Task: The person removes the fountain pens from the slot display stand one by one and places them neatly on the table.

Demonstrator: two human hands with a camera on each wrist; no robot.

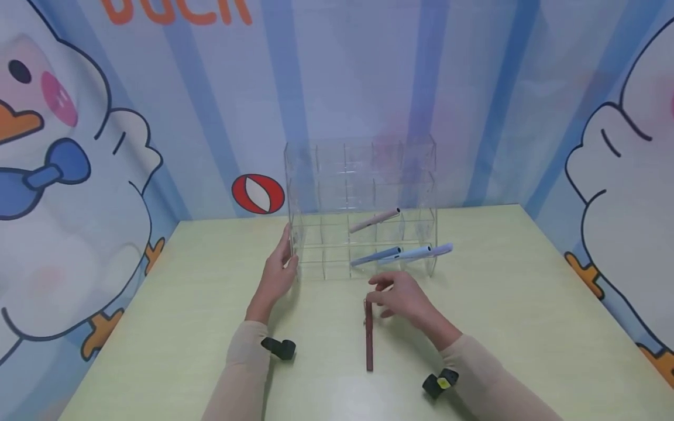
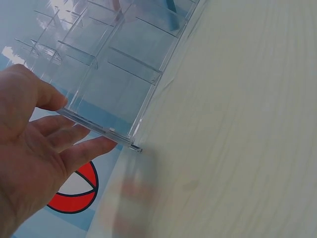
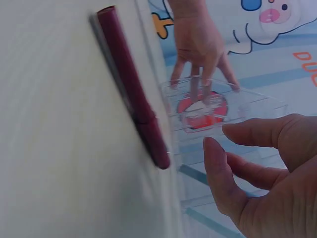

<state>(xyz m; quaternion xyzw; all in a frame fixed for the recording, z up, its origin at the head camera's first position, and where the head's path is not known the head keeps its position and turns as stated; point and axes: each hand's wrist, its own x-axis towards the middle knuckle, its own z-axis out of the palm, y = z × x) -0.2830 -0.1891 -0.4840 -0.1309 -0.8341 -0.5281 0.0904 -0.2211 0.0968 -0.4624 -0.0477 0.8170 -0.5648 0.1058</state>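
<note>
A clear acrylic compartment rack [image 1: 288,193] stands upright at the back of the table. My left hand [image 1: 275,278] holds its left side panel; in the left wrist view the thumb is on one face and the fingers [image 2: 89,148] are on the other. A dark red capped pen [image 1: 369,345] lies on the table in front of the rack. My right hand [image 1: 405,297] is over the pen's far end. In the right wrist view, a gap shows between thumb and index finger, and the pen [image 3: 131,79] lies apart from them.
A dark blue pen [image 1: 376,256], a light blue pen [image 1: 408,254] and a lavender pen [image 1: 442,249] poke out from the rack's bottom row. One row up, a pinkish pen [image 1: 375,220] slants out. Behind the table [image 1: 174,327] hangs a printed duck backdrop [image 1: 347,70].
</note>
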